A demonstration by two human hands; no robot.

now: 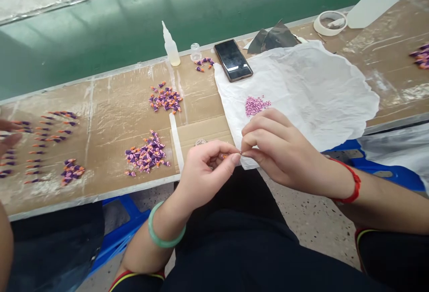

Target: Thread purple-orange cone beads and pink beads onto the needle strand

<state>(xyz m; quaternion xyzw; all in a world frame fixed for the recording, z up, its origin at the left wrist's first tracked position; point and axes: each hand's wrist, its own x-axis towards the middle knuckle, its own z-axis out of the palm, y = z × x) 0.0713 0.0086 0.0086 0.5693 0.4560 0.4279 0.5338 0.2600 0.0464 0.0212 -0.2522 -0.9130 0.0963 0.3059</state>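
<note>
My left hand and my right hand meet just off the table's near edge, fingertips pinched together. A small orange piece shows between my left fingers. What my right fingertips pinch is too small to make out. A pile of purple-and-orange pieces lies on the cardboard to the left of my left hand. A small heap of pink beads sits on the white paper sheet just beyond my right hand.
A second pile of pieces, a glue bottle, a small clear jar and a phone lie farther back. Rows of finished pieces and another person's hand are at the left. A tape roll sits far right.
</note>
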